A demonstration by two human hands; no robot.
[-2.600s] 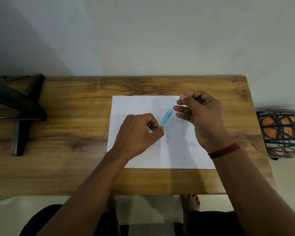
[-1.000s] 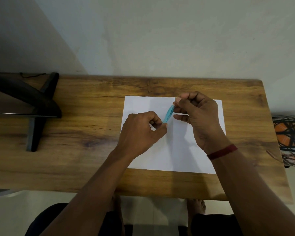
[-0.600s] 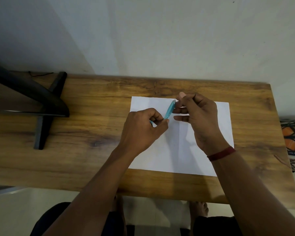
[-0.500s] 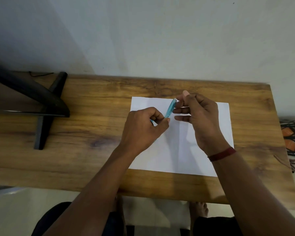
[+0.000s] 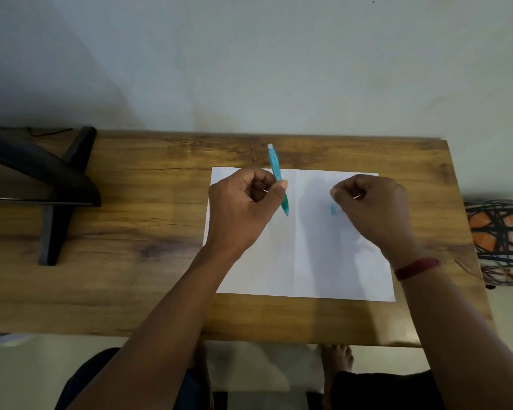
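Note:
A white sheet of paper [image 5: 308, 261] lies on the wooden table [image 5: 131, 276]. My left hand [image 5: 243, 211] grips a teal pen [image 5: 274, 164] over the sheet's upper left part, with the pen's white end pointing away from me and its tip down near the paper. My right hand [image 5: 376, 211] hovers over the sheet's upper right part with its fingers curled, and a thin pale piece [image 5: 357, 197] glints between them. A small blurred teal piece [image 5: 333, 209] shows just below its fingertips. I cannot tell whether that piece is held or lies on the paper.
A black stand [image 5: 57, 187] occupies the table's left end. Off the right edge, a dark woven basket with orange inside [image 5: 501, 241] sits lower down. A pale wall borders the table's far edge. My bare feet show under the near edge.
My hands, which met at the pen's far end, have drawn apart. The left hand turned the pen more upright; the right hand moved right, and a small teal piece now shows below it.

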